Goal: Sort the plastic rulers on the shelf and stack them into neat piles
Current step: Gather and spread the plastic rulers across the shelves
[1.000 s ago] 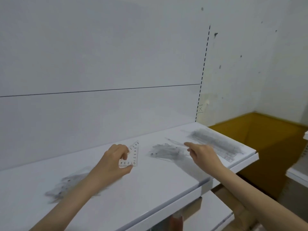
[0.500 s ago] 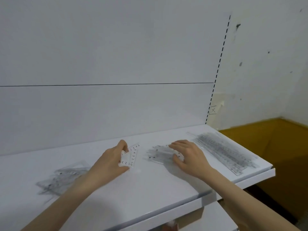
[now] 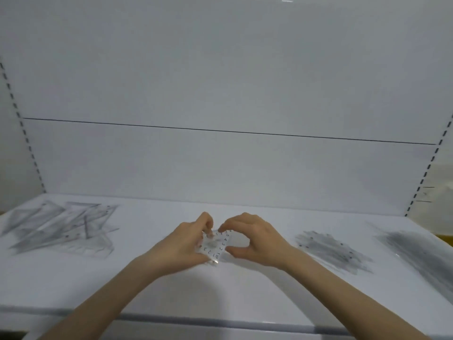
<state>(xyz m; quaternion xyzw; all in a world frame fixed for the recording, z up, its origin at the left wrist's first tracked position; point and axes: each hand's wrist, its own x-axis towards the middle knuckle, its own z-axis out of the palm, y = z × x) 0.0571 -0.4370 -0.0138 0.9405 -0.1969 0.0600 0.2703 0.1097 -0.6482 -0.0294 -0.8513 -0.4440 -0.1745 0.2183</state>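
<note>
pinching a clear ruler [image 3: 217,244] numbered 0 to 5, left hand [image 3: 182,246] and right hand [image 3: 259,244] curl fingertips on it.

Head cam, fwd/down, near shelf [image 3: 245,293]

A small clear ruler [image 3: 217,245] with black numbers is pinched between the left hand [image 3: 186,244] and the right hand [image 3: 255,241], over the middle of the shelf [image 3: 220,295]. A loose heap of clear rulers [image 3: 63,227] lies near the left edge. Two blurred piles lie toward the right edge: the nearer pile [image 3: 331,253] and the end pile [image 3: 421,251].
</note>
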